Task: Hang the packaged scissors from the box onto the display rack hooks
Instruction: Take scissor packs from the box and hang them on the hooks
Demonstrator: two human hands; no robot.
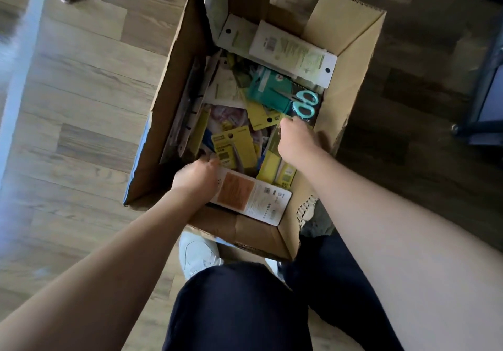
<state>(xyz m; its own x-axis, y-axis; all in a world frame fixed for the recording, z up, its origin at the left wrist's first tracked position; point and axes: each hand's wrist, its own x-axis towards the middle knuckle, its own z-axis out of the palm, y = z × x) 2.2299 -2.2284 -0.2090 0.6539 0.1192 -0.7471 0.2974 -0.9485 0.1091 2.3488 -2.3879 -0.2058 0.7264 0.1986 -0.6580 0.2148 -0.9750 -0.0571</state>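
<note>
Nothing has reached a hook yet as far as I can see; the display rack itself isn't in sight, and the cardboard box point(351, 59) on the wooden floor point(81, 106) is full of carded packs, so nearly all the hanging is left to do. Starting at the box's seven o'clock corner, the left hand point(197, 178) reaches in palm down, fingers curled at the edge of a white-backed pack point(253, 198) lying against the near wall; it seems to be gripping that card, though the blur makes me hedge. A yellow pack point(234, 146) lies just past its fingertips, near the middle. Over at three o'clock, the right hand point(296, 138) is plunged in with the wrist bent down, fingers pinched on a pack's edge just below the teal-handled scissors point(302, 104), which rest on top of the pile.
</note>
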